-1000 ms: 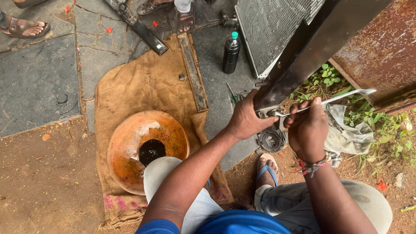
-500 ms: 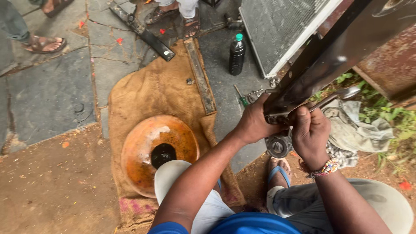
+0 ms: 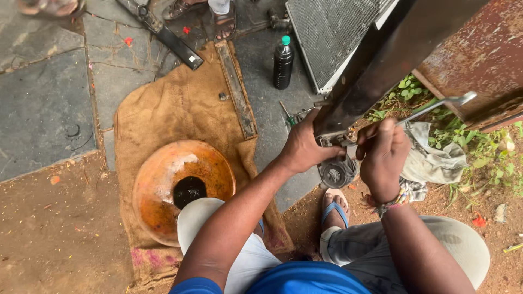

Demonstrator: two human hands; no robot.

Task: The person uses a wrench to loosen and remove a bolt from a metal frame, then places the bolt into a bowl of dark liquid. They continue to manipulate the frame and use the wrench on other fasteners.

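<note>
— Comparing with a second ago: the right hand (image 3: 383, 155) has slid in along the spanner (image 3: 430, 109), and its long handle now tilts higher toward the rusty panel (image 3: 474, 60).

— Meaning the fitting has turned a little?

— Likely. That hand is fisted round the spanner's near end, wrist bent. The left hand (image 3: 305, 147) is clamped on the lower end of the dark metal bar (image 3: 376, 71), just above the round pulley (image 3: 338, 173).

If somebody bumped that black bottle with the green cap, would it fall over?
Probably. The black bottle stands upright, tall and narrow on uneven stone paving, so a nudge might tip it. Being round, it would likely roll. It looks like plastic, so probably wouldn't break.
</note>
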